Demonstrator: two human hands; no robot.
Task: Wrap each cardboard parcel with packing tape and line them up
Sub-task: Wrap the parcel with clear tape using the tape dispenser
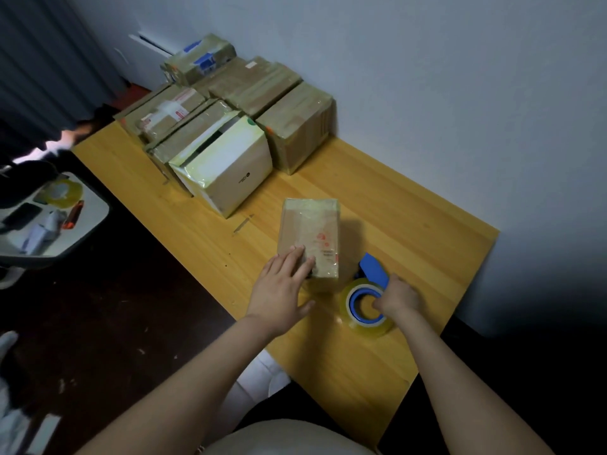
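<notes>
left hand [282,284] lies flat, fingers straight, on the parcel [310,238]; right hand [399,298] grips the tape dispenser [366,300] on the tabletop [410,224].

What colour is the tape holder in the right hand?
Blue; the tape holder shows clearly in the head view, the only one.

**Parcel [308,238] and tape roll [369,327] on the desk [410,208]**

The small brown parcel lies flat mid-desk, seemingly glossy with tape. Just to its right sits the clear tape roll on a blue dispenser [372,269]. Wrapped parcels [295,126] cluster at the far end.
</notes>
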